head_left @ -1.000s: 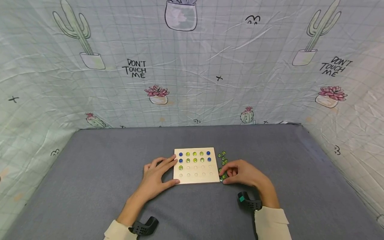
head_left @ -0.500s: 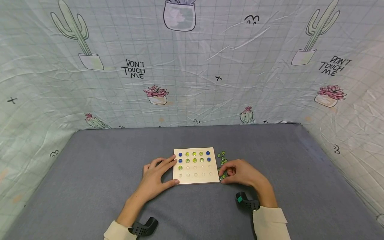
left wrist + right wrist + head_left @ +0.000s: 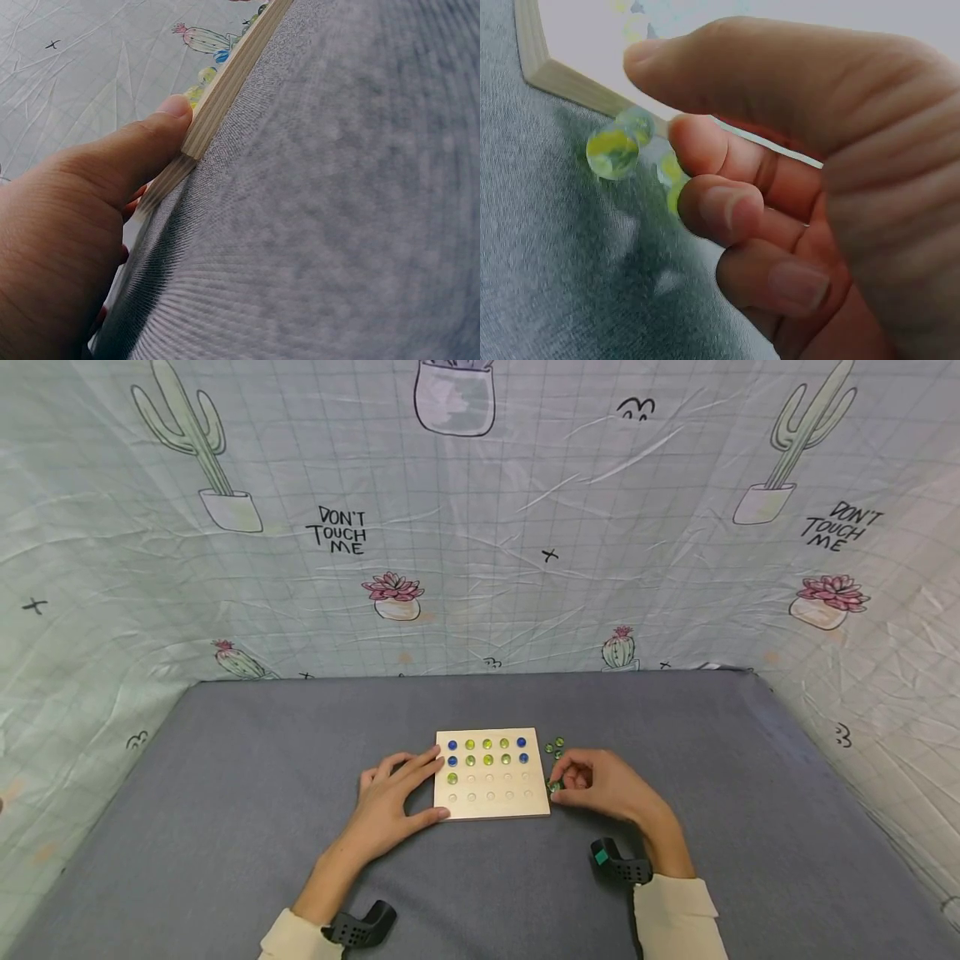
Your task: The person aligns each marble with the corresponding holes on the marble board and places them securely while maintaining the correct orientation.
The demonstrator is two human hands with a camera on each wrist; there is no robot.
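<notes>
A pale wooden board [image 3: 491,808] with rows of round hollows lies flat on the grey cloth. Yellow-green marbles [image 3: 487,744] and blue marbles [image 3: 521,742] sit in its two far rows, and one green marble [image 3: 452,778] is in the third row's left hollow. My left hand [image 3: 393,797] rests on the board's left side, fingers spread and thumb at the near corner. Beside the right edge, my right hand [image 3: 607,785] hovers over loose green marbles [image 3: 613,152]. Its thumb and index finger are parted, with no marble visible between them in the right wrist view; the other fingers are curled.
More loose green marbles [image 3: 558,742] lie past the right hand, by the board's far right corner. Grey cloth [image 3: 480,893] covers the table. A printed fabric curtain [image 3: 480,527] stands behind and along both sides.
My right hand has moved slightly away from me along the board's right edge, over the loose marbles, now covering some of them. My left hand and the board stay in place.
</notes>
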